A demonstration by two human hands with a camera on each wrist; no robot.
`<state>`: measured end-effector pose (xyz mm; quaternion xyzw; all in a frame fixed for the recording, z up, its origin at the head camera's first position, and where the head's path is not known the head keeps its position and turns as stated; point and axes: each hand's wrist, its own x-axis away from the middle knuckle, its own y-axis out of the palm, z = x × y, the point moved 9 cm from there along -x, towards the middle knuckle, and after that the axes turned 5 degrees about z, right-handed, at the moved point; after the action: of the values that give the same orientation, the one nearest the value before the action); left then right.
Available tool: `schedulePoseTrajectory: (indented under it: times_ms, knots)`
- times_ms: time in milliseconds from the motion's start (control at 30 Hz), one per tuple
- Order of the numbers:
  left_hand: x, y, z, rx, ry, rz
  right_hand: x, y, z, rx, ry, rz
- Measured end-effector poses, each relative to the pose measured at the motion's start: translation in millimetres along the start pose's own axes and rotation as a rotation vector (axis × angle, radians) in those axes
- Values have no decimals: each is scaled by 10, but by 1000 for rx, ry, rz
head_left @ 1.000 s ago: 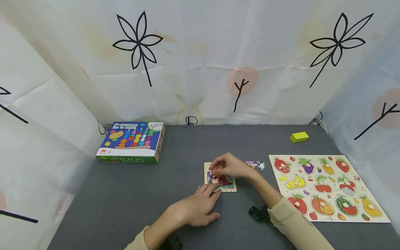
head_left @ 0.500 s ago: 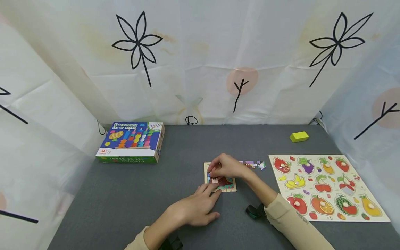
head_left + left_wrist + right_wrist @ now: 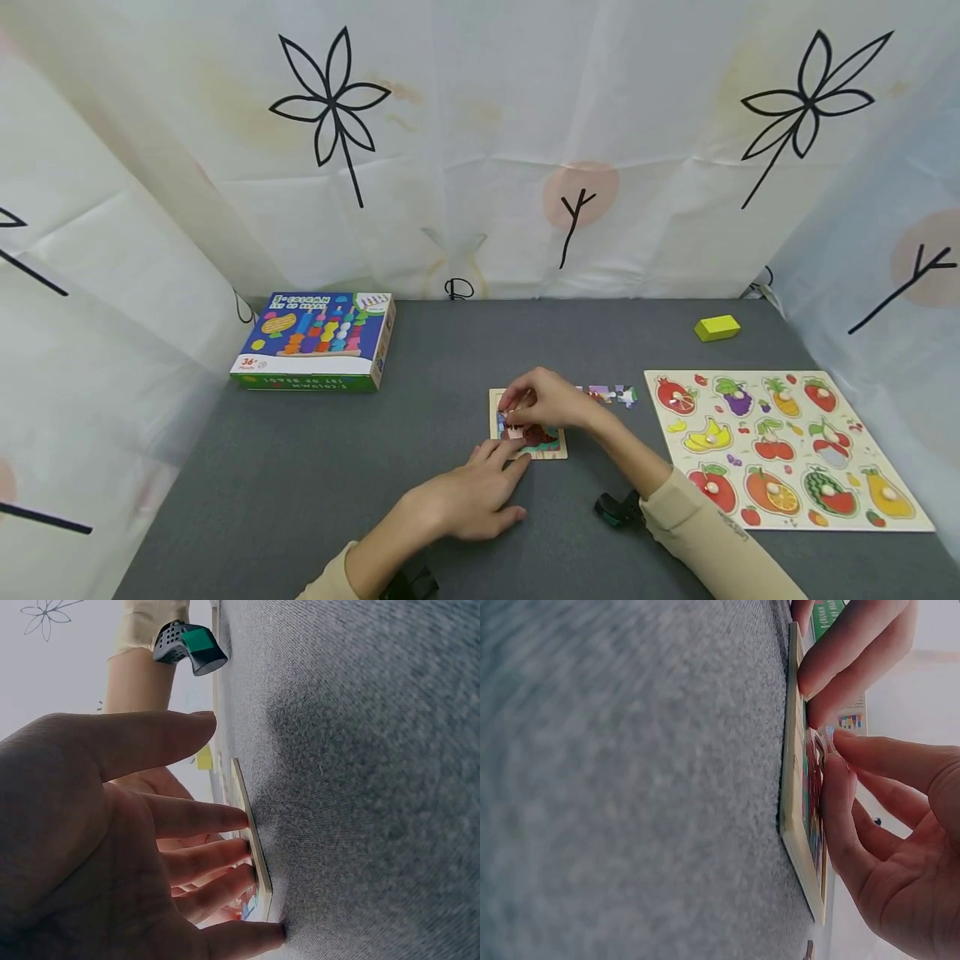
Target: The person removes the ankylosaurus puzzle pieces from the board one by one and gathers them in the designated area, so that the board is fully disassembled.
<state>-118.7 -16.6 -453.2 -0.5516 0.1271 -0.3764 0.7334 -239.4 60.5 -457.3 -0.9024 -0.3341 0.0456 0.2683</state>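
Note:
A small wooden-framed puzzle board lies flat on the grey table in the head view. My left hand rests with fingers spread on the board's near left edge; in the left wrist view its fingertips touch the frame. Over the upper part of the board is my right hand. The right wrist view shows its thumb and finger pinching a small puzzle piece, tilted at the board's surface. The fingers hide part of the picture.
Loose puzzle pieces lie right of the board, behind the right forearm. A large fruit board is at the right, with a yellow block behind it. A blue game box stands at the back left.
The right hand has shifted slightly left over the board since the earliest frame, still at its upper part. The left hand has stayed in place.

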Motion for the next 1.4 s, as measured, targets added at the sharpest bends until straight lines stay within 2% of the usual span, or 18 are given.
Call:
schedulePoseTrajectory:
  times_ms: [467, 733, 1033, 1233, 1400]
  knots:
    - [-10, 0, -7, 0, 2, 5, 86, -62, -26, -72, -29, 17]
    - [-7, 1, 4, 0, 9, 11, 252, -248, 12, -68, -70, 48]
    - [-13, 1, 4, -1, 7, 9, 514, -560, 159, -17, -23, 102]
    - [-7, -7, 8, -13, 7, 13, 677, -688, 282, -10, 13, 92]
    - [-5, -7, 6, -7, 6, 14, 734, -727, 346, -7, 24, 75]
